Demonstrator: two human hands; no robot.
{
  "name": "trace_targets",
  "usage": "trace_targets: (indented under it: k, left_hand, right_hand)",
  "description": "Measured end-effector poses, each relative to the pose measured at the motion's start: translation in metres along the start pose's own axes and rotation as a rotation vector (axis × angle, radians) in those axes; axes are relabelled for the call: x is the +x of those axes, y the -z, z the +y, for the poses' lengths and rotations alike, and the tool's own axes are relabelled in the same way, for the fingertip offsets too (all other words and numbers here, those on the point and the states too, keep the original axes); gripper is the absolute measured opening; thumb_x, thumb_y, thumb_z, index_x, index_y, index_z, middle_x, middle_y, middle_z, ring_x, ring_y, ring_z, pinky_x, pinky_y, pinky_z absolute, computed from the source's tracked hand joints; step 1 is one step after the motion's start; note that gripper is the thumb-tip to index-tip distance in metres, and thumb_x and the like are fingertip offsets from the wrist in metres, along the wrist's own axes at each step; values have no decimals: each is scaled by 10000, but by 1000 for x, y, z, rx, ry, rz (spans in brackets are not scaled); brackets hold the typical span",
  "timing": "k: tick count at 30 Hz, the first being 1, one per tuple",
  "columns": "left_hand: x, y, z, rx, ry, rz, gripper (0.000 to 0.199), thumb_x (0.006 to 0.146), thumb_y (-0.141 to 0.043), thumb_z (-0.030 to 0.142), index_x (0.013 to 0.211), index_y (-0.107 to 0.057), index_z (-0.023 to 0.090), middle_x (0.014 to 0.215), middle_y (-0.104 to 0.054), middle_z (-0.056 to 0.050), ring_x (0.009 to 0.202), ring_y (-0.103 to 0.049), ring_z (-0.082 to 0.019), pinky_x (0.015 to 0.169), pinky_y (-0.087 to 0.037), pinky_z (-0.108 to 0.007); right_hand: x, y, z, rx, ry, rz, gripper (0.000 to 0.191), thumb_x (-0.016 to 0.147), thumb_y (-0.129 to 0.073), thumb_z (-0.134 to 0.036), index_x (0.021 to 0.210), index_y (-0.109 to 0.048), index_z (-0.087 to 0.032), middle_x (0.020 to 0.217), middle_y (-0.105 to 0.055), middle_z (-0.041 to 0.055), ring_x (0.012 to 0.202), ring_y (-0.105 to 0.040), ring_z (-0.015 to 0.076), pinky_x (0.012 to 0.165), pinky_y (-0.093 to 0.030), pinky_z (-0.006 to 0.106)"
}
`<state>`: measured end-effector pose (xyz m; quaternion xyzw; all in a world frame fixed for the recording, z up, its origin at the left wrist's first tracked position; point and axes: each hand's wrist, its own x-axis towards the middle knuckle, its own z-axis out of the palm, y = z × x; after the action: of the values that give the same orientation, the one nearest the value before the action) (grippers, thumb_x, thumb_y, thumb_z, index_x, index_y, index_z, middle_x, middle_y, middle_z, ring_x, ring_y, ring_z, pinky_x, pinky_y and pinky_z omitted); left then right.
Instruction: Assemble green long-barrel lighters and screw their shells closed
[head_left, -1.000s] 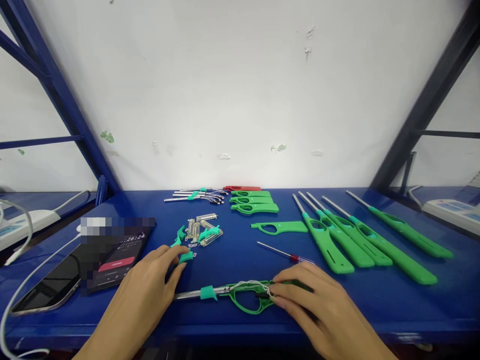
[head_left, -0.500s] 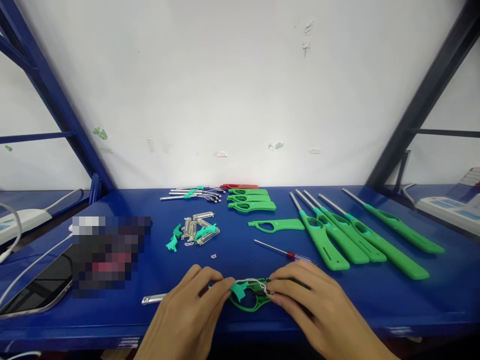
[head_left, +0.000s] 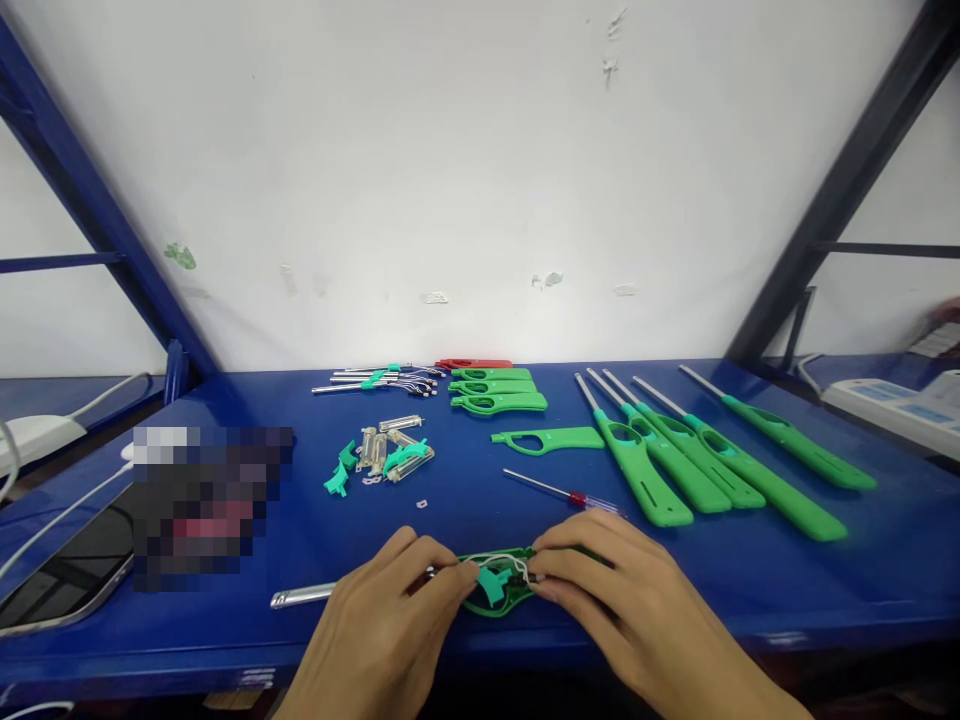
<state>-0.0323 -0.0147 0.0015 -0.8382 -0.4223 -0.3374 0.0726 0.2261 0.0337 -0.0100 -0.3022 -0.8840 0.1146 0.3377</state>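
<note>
Shell (head_left: 498, 610) at worktop (head_left: 240, 615) front edge, open side up. Left hand (head_left: 382, 610) pinches trigger (head_left: 493, 586); right hand (head_left: 626, 590) grips shell, fingertips at wire (head_left: 499, 555). Judged: shell light, stiff, hold by rim; trigger small, slick, pinch body; wire soft, fragile.

The green casing (head_left: 499, 611) is smooth plastic, the tube (head_left: 301, 596) metal (quite shiny), the table (head_left: 457, 500) glossy.

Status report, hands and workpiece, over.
Left hand at teal trigger. Right hand on green shell. White wires beside trigger, possibly in the way. Screwdriver beyond right hand.
</note>
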Motion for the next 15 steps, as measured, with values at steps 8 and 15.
trace_targets:
  k: [8,15]
  left_hand:
    - [3,-3,3,-5,6,18,221,1081,-503,84,1033,-674,216,831,-696,-3,696,-623,-157,634,-551,-266]
    - [1,-4,-1,-28,-14,60,221,1064,-535,56,1067,-688,216,867,-728,3,705,-634,-142,651,-549,-251]
  right_hand:
    - [1,2,-1,7,12,-10,145,1088,-605,-250,1156,-720,-307,1115,-762,-12,1021,-708,199,1074,-506,403]
    - [4,5,-4,43,13,-18,140,1084,-609,-223,1134,-723,-287,1093,-776,-11,991,-714,191,1075,-510,382]
